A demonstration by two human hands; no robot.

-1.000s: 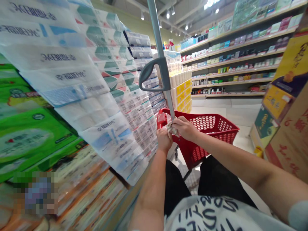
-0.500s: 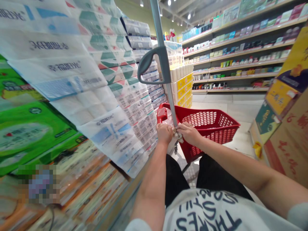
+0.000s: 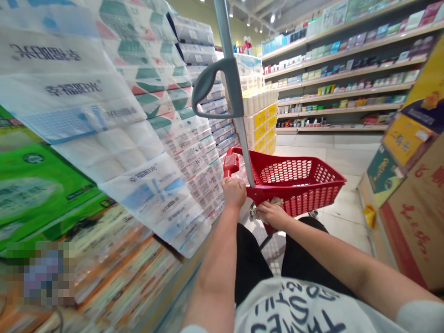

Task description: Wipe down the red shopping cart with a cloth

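Left hand (image 3: 235, 192), center frame: fingers clenching the red handle (image 3: 231, 163) of the basket cart (image 3: 301, 185). Right hand (image 3: 272, 215), just right of it and lower: fingers pinching a crumpled cloth (image 3: 257, 213) beside the basket's near end. Grey pole (image 3: 239, 134) is rising past the handle toward top center.

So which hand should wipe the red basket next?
Probably the right hand: it holds the crumpled cloth, close to the near end of the basket. The left hand is gripping the red handle.
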